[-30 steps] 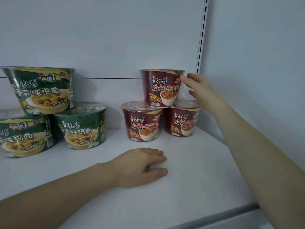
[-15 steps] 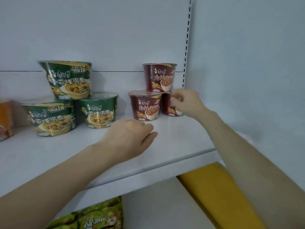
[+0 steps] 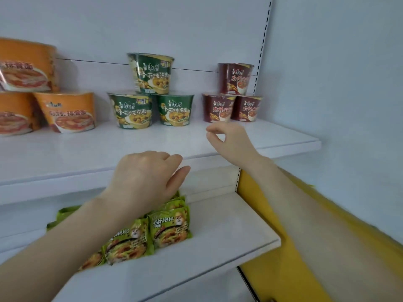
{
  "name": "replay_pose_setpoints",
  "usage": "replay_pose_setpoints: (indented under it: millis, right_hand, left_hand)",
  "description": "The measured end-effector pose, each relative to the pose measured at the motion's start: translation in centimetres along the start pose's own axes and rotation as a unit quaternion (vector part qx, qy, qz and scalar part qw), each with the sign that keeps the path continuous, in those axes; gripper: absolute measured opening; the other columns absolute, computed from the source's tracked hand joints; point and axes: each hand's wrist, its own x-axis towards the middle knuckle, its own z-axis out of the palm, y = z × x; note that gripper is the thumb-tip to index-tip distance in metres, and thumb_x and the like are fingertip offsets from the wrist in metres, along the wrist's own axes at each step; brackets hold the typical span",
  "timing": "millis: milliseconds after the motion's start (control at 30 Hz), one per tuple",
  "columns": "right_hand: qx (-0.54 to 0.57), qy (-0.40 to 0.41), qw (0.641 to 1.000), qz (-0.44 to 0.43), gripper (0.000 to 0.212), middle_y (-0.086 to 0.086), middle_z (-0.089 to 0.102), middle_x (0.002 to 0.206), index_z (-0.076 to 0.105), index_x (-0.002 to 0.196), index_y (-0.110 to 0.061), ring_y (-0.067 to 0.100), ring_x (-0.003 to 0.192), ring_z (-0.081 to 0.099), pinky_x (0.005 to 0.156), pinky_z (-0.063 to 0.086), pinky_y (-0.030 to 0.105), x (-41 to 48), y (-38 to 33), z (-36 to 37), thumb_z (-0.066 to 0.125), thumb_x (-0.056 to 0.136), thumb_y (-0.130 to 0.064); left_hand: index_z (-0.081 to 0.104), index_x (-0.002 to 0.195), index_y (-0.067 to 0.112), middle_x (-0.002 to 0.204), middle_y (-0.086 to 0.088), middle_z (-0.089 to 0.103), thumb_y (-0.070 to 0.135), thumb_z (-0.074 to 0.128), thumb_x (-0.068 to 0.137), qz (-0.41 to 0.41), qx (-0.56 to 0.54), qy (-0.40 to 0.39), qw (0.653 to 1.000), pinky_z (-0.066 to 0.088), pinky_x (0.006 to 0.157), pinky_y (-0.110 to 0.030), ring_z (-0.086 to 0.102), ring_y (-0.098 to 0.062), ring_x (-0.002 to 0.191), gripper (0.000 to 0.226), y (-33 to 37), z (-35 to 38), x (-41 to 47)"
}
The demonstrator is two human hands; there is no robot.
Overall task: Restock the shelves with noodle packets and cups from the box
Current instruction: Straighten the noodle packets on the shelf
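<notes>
On the upper shelf point(image 3: 65, 153), orange cups point(image 3: 65, 112) sit stacked at the far left. Next come green cups point(image 3: 133, 110) in a three-cup pyramid, then red cups point(image 3: 218, 107) piled the same way by the right upright. Below, green noodle packets point(image 3: 169, 225) stand in rows on the lower shelf point(image 3: 218, 232). The left hand point(image 3: 144, 179) hangs before the upper shelf's front edge, grip slack, fingers loosely curled on nothing. The right hand point(image 3: 231, 142) hovers just in front of the red cups, grip loose and empty too.
</notes>
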Motion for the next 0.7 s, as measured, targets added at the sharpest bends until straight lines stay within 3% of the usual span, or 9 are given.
replay_pose_setpoints:
  millis: [67,167,233,367,500,700]
  right_hand:
    - [0.001,0.000,1.000,-0.015,0.021,0.006,0.069,0.106,0.066,0.105,-0.004,0.009,0.096,0.057,0.082,0.035,0.009,-1.4,-1.6,0.4,0.053,0.090,-0.012]
    - [0.016,-0.010,0.999,-0.032,0.019,0.005,0.070,0.103,0.067,0.103,-0.004,0.014,0.096,0.062,0.087,0.043,0.019,-3.7,-3.6,1.1,0.054,0.090,-0.011]
    - [0.018,-0.039,0.998,-0.043,0.019,0.006,0.070,0.102,0.067,0.102,-0.004,0.018,0.097,0.063,0.087,0.045,0.024,-5.5,-4.6,2.3,0.053,0.090,-0.011]
    - [0.006,-0.121,0.992,-0.038,0.022,0.006,0.068,0.108,0.065,0.106,-0.005,0.019,0.103,0.060,0.081,0.036,0.018,-8.7,-5.2,4.8,0.051,0.093,-0.014]
    - [0.011,-0.181,0.983,-0.028,0.023,0.008,0.068,0.107,0.065,0.108,-0.007,0.023,0.101,0.061,0.090,0.045,0.035,-11.1,-5.0,7.6,0.051,0.092,-0.017]
    - [0.016,-0.246,0.969,-0.024,0.023,0.009,0.069,0.107,0.065,0.107,-0.007,0.025,0.102,0.062,0.087,0.047,0.036,-13.9,-5.1,14.2,0.053,0.090,-0.016]
  left_hand:
    - [0.068,0.068,0.011,0.053,-0.003,0.062,0.039,0.034,0.088,-0.007,0.002,-0.002,1.000,0.041,0.032,-0.030,0.059,-0.026,0.044,0.049,0.0,-1.0,-2.0]
    - [0.067,0.068,0.011,0.053,-0.002,0.061,0.039,0.037,0.089,-0.030,0.004,-0.016,0.999,0.040,0.034,-0.028,0.058,-0.026,0.045,0.046,-0.2,-1.8,-5.4]
    - [0.066,0.067,0.012,0.053,-0.002,0.061,0.039,0.037,0.089,-0.066,0.016,-0.039,0.997,0.038,0.035,-0.026,0.057,-0.026,0.044,0.046,-0.2,-2.2,-8.1]
    - [0.066,0.065,0.013,0.050,-0.001,0.057,0.039,0.038,0.089,-0.122,0.049,-0.080,0.988,0.035,0.036,-0.024,0.056,-0.026,0.042,0.044,0.2,-2.9,-13.0]
    - [0.068,0.066,0.013,0.048,-0.002,0.057,0.039,0.039,0.086,-0.192,0.058,-0.120,0.972,0.035,0.035,-0.023,0.055,-0.026,0.040,0.044,0.7,-3.5,-18.0]
    - [0.068,0.068,0.009,0.047,-0.003,0.057,0.037,0.038,0.084,-0.271,0.073,-0.201,0.938,0.033,0.035,-0.021,0.054,-0.026,0.038,0.044,0.2,-3.5,-25.6]
